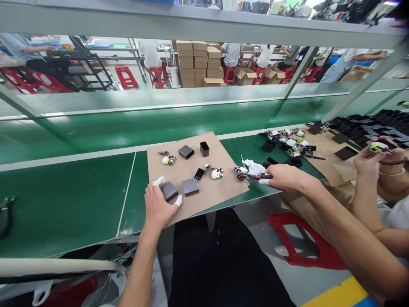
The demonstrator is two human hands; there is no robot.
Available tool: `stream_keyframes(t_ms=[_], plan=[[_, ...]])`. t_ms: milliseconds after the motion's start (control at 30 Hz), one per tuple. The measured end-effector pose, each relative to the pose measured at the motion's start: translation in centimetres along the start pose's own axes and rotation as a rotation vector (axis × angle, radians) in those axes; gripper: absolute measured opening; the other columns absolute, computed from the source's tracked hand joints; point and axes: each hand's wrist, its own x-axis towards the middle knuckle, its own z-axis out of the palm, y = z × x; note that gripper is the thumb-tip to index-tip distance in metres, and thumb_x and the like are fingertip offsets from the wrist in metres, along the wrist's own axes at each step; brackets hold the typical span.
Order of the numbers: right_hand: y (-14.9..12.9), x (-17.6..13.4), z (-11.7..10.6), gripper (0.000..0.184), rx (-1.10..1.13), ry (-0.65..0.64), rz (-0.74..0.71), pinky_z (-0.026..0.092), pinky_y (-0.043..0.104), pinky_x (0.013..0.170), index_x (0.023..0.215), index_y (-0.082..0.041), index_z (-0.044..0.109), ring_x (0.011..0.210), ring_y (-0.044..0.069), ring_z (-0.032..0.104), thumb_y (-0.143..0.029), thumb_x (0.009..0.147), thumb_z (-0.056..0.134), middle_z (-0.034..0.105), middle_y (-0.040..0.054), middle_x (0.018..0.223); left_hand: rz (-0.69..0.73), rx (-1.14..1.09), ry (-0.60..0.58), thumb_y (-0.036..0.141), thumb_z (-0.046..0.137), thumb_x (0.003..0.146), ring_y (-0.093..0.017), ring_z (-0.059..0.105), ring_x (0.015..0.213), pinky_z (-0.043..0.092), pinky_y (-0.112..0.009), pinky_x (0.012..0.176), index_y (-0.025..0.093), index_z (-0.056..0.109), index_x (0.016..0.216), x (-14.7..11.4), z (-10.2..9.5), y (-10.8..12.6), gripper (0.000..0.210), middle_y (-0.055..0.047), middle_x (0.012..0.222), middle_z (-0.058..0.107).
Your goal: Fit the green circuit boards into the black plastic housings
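My left hand (157,205), with white finger cots, has its thumb and fingers around a dark grey box-shaped case (168,192) on the brown cardboard sheet (179,213). A second grey case (191,186) lies just right of it. My right hand (283,176) grips pliers (262,176) with dark and red handles, pointing left. Around their tip are a crumpled white piece (254,167) and a small part with wires (239,172); whether the jaws touch either, I cannot tell. On the cardboard also lie a circuit board (217,173), another board (168,160), a closed case (186,152) and an open shell (204,149).
Several wired boards (289,143) are heaped at the right, near rows of black shells (367,128). A co-worker's hands (367,160) hold a board there. A red stool (303,243) stands below the bench. Another tool (5,215) lies far left; a shelf beam (191,25) spans overhead.
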Motion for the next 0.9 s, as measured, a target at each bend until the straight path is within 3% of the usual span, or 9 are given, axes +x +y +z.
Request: stream_keyframes(t_ms=[133,233,333,400,500,600,700,800,900], plan=[[1.2,-0.1,-0.6,0.03,-0.044,-0.021,-0.041,0.04,0.036,0.068,0.093,-0.019,0.077,0.081,0.03,0.073,-0.047,0.095,0.067,0.079,0.0166,0.096,0.011,-0.07,0.078,0.046,0.076,0.083,-0.042,0.05,0.136,0.046,-0.063,0.117,0.018,0.042,0.149,-0.1,-0.2,-0.6,0.079,-0.019,0.143,0.047],[2.0,-0.4,-0.8,0.02,-0.066,-0.022,-0.041,0.039,0.035,0.067,0.087,-0.02,0.075,0.078,0.029,0.072,-0.039,0.091,0.07,0.078,0.0149,0.09,0.035,-0.065,0.256,0.047,0.074,0.088,-0.043,0.05,0.137,0.044,-0.064,0.117,0.014,0.047,0.147,-0.4,-1.0,0.0,0.073,-0.021,0.14,0.05],[2.9,-0.7,-1.5,0.014,-0.069,-0.009,-0.05,0.038,0.036,0.068,0.084,-0.021,0.074,0.076,0.03,0.071,-0.035,0.086,0.072,0.077,0.0145,0.087,0.145,-0.036,0.469,0.043,0.082,0.088,-0.039,0.06,0.121,0.05,-0.06,0.11,0.015,0.06,0.134,-1.3,-2.1,3.1,0.058,-0.019,0.124,0.061],[3.6,-1.1,-2.3,0.013,-0.065,0.01,-0.063,0.038,0.035,0.068,0.085,-0.021,0.073,0.076,0.029,0.071,-0.034,0.086,0.072,0.077,0.0137,0.087,0.285,-0.158,0.508,0.032,0.085,0.088,-0.032,0.066,0.103,0.055,-0.05,0.099,0.018,0.067,0.122,-2.4,-2.6,6.5,0.04,-0.012,0.109,0.067],[4.9,-2.4,-2.8,0.014,0.032,0.051,-0.115,0.038,0.032,0.066,0.086,-0.023,0.07,0.074,0.024,0.068,-0.035,0.091,0.066,0.075,0.0081,0.085,0.36,-0.46,0.383,0.02,0.08,0.092,-0.026,0.069,0.098,0.057,-0.042,0.093,0.021,0.07,0.117,-4.7,-2.4,12.2,0.027,-0.007,0.105,0.071],[5.6,-4.1,-1.3,0.028,0.324,0.143,-0.233,0.038,0.029,0.062,0.079,-0.023,0.064,0.068,0.019,0.06,-0.043,0.1,0.059,0.07,0.0011,0.075,0.156,-0.759,0.117,0.025,0.073,0.099,-0.018,0.066,0.08,0.055,-0.032,0.078,0.023,0.072,0.103,-6.9,-0.7,17.0,0.005,-0.001,0.089,0.068],[4.3,-5.1,2.6,0.037,0.649,0.315,-0.267,0.042,0.028,0.062,0.078,-0.023,0.064,0.068,0.018,0.057,-0.05,0.103,0.059,0.068,-0.0012,0.073,-0.195,-0.975,-0.237,0.039,0.081,0.094,-0.019,0.068,0.082,0.056,-0.032,0.082,0.023,0.073,0.105,-8.0,2.9,21.0,0.021,-0.002,0.09,0.072],[1.0,-4.7,7.6,0.036,1.075,0.616,-0.166,0.054,0.031,0.067,0.089,-0.023,0.072,0.076,0.022,0.067,-0.057,0.098,0.067,0.078,0.0036,0.09,-0.608,-1.345,-0.44,0.048,0.091,0.084,-0.023,0.074,0.1,0.057,-0.037,0.098,0.022,0.068,0.127,-7.9,7.0,24.8,0.055,-0.01,0.118,0.075],[-1.8,-3.6,12.0,0.039,1.291,0.826,-0.035,0.059,0.035,0.063,0.1,-0.023,0.073,0.073,0.024,0.072,-0.062,0.098,0.068,0.081,0.0084,0.096,-0.688,-1.499,-0.508,0.062,0.076,0.094,-0.025,0.076,0.108,0.058,-0.041,0.104,0.02,0.066,0.125,-7.3,10.0,28.3,0.053,-0.014,0.126,0.076]])
